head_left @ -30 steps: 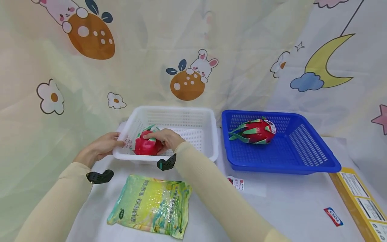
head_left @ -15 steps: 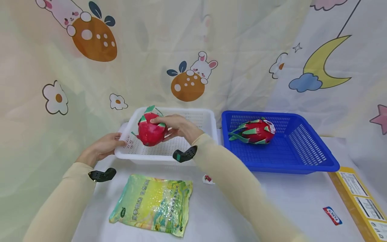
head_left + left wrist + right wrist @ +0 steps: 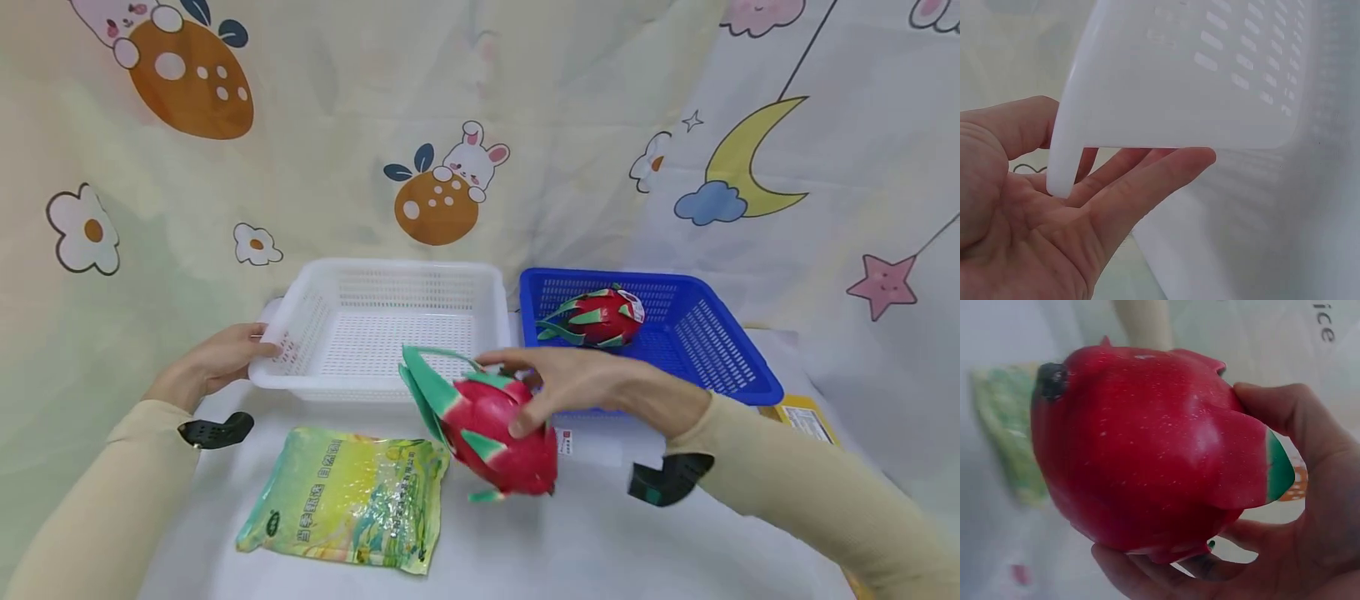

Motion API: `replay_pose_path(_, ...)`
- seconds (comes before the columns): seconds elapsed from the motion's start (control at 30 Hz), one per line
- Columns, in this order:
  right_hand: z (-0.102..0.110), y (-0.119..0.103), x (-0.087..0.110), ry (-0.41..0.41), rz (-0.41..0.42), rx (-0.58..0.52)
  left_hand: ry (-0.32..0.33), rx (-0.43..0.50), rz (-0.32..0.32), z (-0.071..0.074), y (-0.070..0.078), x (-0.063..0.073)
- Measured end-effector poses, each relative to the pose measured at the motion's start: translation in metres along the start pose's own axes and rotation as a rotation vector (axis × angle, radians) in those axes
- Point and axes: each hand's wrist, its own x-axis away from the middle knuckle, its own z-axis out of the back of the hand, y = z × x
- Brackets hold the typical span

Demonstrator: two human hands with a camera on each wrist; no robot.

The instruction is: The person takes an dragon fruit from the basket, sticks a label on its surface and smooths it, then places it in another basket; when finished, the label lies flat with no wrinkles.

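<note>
My right hand (image 3: 581, 383) grips a red dragon fruit (image 3: 502, 433) with green-tipped scales, up over the table in front of the two baskets. In the right wrist view, thumb and fingers wrap the sides of this dragon fruit (image 3: 1141, 450), its dark end facing left. At the left end of a white plastic basket (image 3: 322, 383), my left hand (image 3: 213, 362) holds the rim. The left wrist view has the fingers beneath the edge of the white basket (image 3: 1147, 112). A second dragon fruit (image 3: 603, 318) with a white label lies in the blue basket (image 3: 720, 350).
A shiny green-yellow bag (image 3: 345, 500) lies flat in front of the white basket. One small label (image 3: 565, 442) is on the table below the blue basket. A yellow box (image 3: 806, 418) is at the right, partly behind my forearm. Behind stands a printed curtain (image 3: 322, 150).
My right hand has lifted the dragon fruit out of the white basket and carried it right and nearer to me. My left hand stays on the rim. The head view has turned slightly right.
</note>
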Motion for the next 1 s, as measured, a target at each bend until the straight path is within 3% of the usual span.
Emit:
replay_pose_path(0.17,-0.031,0.053,0.023,-0.169,-0.02,0.038,0.001,-0.018,-0.007,0.0,0.001,0.001)
replay_pose_path(0.27,-0.042,0.073,0.024,-0.213,-0.005,0.067,0.004,-0.033,-0.01,0.0,0.002,0.001)
replay_pose_path(0.43,-0.048,0.089,0.013,-0.108,0.027,0.054,0.011,-0.03,-0.009,0.0,0.001,0.0)
replay_pose_path(0.6,-0.055,0.1,0.006,-0.035,0.035,-0.035,0.001,-0.014,-0.013,-0.001,0.0,-0.001)
replay_pose_path(0.9,-0.062,0.108,0.026,-0.016,0.048,-0.138,0.01,-0.039,-0.016,0.0,-0.002,-0.001)
replay_pose_path(1.0,-0.059,0.107,0.033,-0.053,0.05,-0.105,0.01,-0.038,-0.013,0.001,-0.002,-0.001)
